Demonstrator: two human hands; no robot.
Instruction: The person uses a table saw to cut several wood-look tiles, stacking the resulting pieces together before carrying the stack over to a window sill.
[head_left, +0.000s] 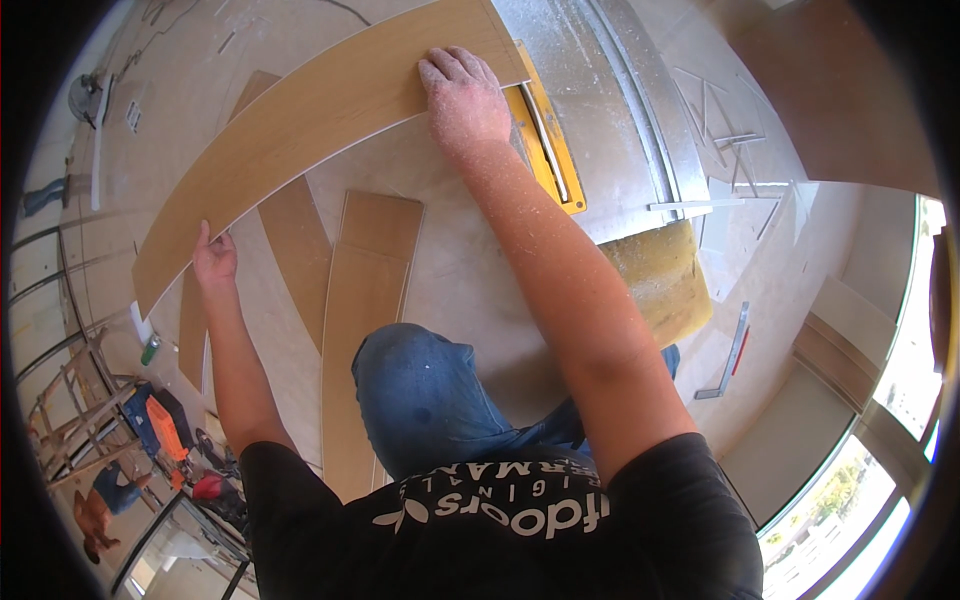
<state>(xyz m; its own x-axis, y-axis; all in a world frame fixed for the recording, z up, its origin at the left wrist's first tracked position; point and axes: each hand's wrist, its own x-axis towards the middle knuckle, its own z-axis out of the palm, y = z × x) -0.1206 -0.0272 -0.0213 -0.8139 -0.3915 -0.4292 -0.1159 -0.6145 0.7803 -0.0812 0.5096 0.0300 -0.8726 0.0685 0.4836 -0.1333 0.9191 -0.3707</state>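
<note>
A long wood-grain board [330, 110] reaches from the left across to a table saw [610, 120] with a metal top and yellow parts. My left hand [215, 258] grips the board's near edge towards its left end, thumb on top and the other fingers partly hidden underneath. Close to the saw, my dusty right hand [468, 100] presses on the board's upper face, fingers bent and close together. Just right of that hand, a yellow frame [550, 160] with a long slot lies along the saw's left side. The blade cannot be made out.
Cut boards [365, 280] lie on the floor under and beside the held board. A metal square [728, 362] rests on the floor at right, near leaning panels [800, 430]. An orange and black tool case [165, 425] is at lower left, with another person [105, 505] beyond.
</note>
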